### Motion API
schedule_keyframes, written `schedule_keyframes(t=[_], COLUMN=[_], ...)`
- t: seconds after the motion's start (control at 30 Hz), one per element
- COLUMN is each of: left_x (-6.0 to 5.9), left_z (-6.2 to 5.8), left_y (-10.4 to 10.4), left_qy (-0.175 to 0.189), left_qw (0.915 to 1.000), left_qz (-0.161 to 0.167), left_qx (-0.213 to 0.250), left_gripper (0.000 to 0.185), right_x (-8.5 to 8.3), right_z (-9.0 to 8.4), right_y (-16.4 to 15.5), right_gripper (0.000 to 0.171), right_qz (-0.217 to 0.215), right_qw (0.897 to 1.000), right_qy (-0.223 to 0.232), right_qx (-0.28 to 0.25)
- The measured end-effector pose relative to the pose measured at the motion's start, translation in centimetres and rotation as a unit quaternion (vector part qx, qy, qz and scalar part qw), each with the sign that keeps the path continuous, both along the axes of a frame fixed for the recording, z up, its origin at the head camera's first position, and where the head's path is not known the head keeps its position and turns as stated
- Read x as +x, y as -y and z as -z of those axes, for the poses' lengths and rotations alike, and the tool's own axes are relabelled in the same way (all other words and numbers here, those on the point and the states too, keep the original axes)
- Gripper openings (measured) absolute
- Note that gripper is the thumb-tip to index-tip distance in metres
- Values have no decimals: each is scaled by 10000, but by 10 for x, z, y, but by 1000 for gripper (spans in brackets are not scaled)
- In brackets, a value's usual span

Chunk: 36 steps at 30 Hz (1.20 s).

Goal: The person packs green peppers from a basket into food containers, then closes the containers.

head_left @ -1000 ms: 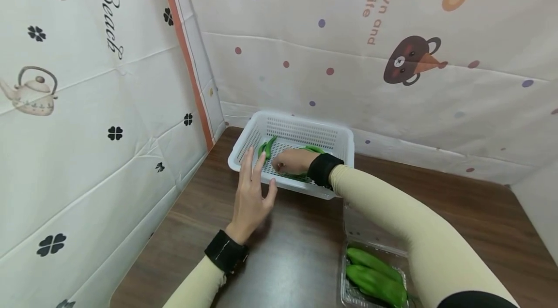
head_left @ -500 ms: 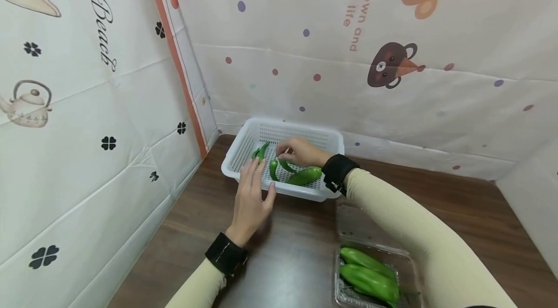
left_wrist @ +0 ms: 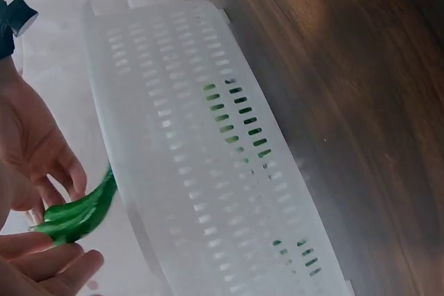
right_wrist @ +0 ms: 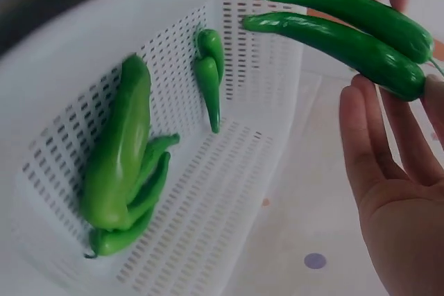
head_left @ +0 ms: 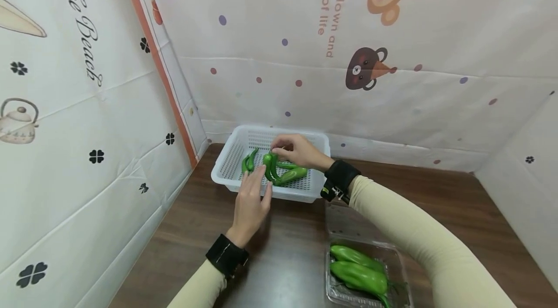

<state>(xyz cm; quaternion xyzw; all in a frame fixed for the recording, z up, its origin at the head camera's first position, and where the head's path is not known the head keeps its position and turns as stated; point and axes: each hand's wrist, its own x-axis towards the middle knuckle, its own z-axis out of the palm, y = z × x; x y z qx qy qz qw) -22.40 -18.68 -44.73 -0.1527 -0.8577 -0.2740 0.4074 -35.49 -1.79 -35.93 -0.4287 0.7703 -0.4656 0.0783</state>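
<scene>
Lifted since earlier: right hand apparently pinches 2 chilies above basket.

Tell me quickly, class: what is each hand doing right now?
Left hand: open, fingers straight, by the white basket rim, holding nothing.
Right hand: pinching two slim green peppers above the basket.

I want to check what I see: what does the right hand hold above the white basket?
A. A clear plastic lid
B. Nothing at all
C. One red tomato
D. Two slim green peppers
D: in the right wrist view the right hand holds two slim green peppers above the white basket.
</scene>
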Motion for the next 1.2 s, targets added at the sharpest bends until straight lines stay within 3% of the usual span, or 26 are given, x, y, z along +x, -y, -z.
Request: schedule_keyframes(t=[0.13, 0.27, 0.37, 0.47, 0.7, 0.97, 1.2], left_x=[1, 2, 2, 2, 4, 10, 12], left_z=[3, 5, 6, 6, 6, 7, 3], left_y=[-4, -8, -11, -14, -23, -34, -41], left_qy=[-47, -104, -107, -75, 61, 527, 623], left_qw=[9997, 9991, 9989, 9989, 9993, 9964, 9944], left_qz=[237, 326, 283, 208, 129, 640, 852], left_qx=[107, 244, 349, 413, 352, 144, -100], left_gripper=[59, 62, 60, 58, 59, 67, 69], right_x=[6, 15, 22, 28, 44, 50, 52], right_z=[8, 18, 24, 28, 34, 31, 24], right_y=[0, 1, 2, 3, 1, -11, -26], right_gripper=[14, 14, 12, 16, 35, 37, 33], right_qz=[171, 319, 428, 496, 458, 740, 867], right_qw=[9941, 9747, 9612, 9561, 9568, 9501, 9617], right_qy=[960, 1992, 2421, 2510, 2479, 2676, 2312], right_qx=[-464, -961, -1252, -1429, -1447, -1418, -1195])
